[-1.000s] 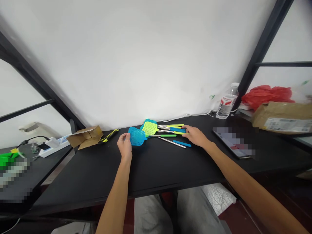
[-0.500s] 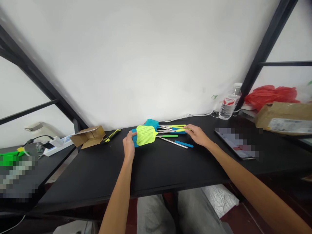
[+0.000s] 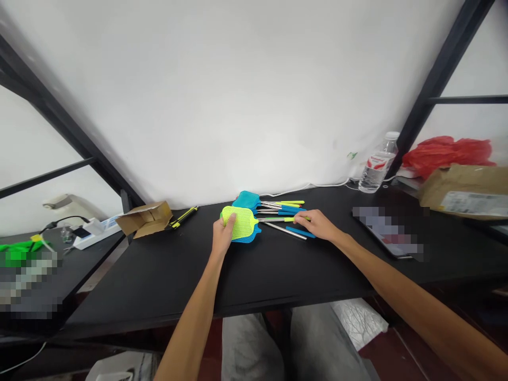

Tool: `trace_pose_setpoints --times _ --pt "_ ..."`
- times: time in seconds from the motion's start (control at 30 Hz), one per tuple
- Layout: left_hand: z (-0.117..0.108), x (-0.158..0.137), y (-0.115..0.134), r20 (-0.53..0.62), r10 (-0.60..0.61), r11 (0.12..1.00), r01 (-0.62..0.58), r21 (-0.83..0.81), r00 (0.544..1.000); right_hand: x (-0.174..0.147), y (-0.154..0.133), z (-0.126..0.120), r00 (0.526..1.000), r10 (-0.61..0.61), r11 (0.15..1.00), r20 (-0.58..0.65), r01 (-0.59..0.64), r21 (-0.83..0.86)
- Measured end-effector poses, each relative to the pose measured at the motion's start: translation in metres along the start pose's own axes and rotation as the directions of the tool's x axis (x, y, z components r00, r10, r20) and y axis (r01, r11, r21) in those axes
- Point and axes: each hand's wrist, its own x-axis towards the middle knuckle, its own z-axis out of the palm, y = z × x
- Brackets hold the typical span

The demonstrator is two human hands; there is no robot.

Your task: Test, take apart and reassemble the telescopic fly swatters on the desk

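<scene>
My left hand (image 3: 222, 236) grips the perforated head of a yellow-green fly swatter (image 3: 242, 222), thumb on top. My right hand (image 3: 319, 225) is closed on the far end of its yellow-green handle, and a short silver shaft shows between. Partly under that head lies a blue swatter head (image 3: 246, 239) with a pointed neck. Near my right hand a loose silver rod (image 3: 289, 231) and a blue handle (image 3: 299, 232) rest on the black table (image 3: 257, 280). Behind, a teal swatter head (image 3: 246, 199) lies among several swatters with blue and yellow-green handles.
An open cardboard box (image 3: 146, 219) and a black-yellow strip-like object (image 3: 183, 217) lie to the left. A water bottle (image 3: 377, 166), a tablet-like device (image 3: 384, 233), a carton (image 3: 464, 193) and a red plastic bag (image 3: 446, 153) are at the right. A power strip (image 3: 97, 235) sits far left.
My left thumb has come over the top of the yellow-green head. The swatter's visible shaft is shorter, and the blue head beneath now shows at its lower right.
</scene>
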Motion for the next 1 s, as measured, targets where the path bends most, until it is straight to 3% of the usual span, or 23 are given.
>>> trace_pose_setpoints --times 0.13,0.23,0.4,0.53,0.73,1.0 --pt "0.002 0.0 -0.001 -0.015 -0.061 0.998 0.06 -0.03 0.998 0.001 0.0 0.001 0.999 -0.008 0.999 -0.031 0.009 0.033" --pt "0.002 0.001 0.001 -0.056 -0.011 1.0 0.011 -0.01 0.998 0.003 0.002 0.002 0.991 -0.004 0.998 -0.135 0.013 0.064" --pt "-0.007 0.007 0.004 -0.33 0.065 0.996 -0.041 0.079 0.942 0.008 0.011 0.004 0.937 0.058 0.998 -0.345 -0.045 0.046" --pt "-0.013 0.012 0.001 -0.473 0.032 0.995 0.017 0.098 0.881 0.01 0.018 0.005 0.947 0.063 0.996 -0.315 -0.079 -0.04" --pt "-0.01 0.01 0.002 -0.397 0.045 0.997 -0.014 0.08 0.917 0.008 0.016 0.011 0.969 0.077 0.955 -0.234 -0.139 -0.263" --pt "-0.008 0.007 0.002 -0.311 0.041 0.994 -0.007 0.108 0.95 -0.004 -0.02 0.001 0.969 -0.037 0.934 -0.243 -0.053 -0.353"
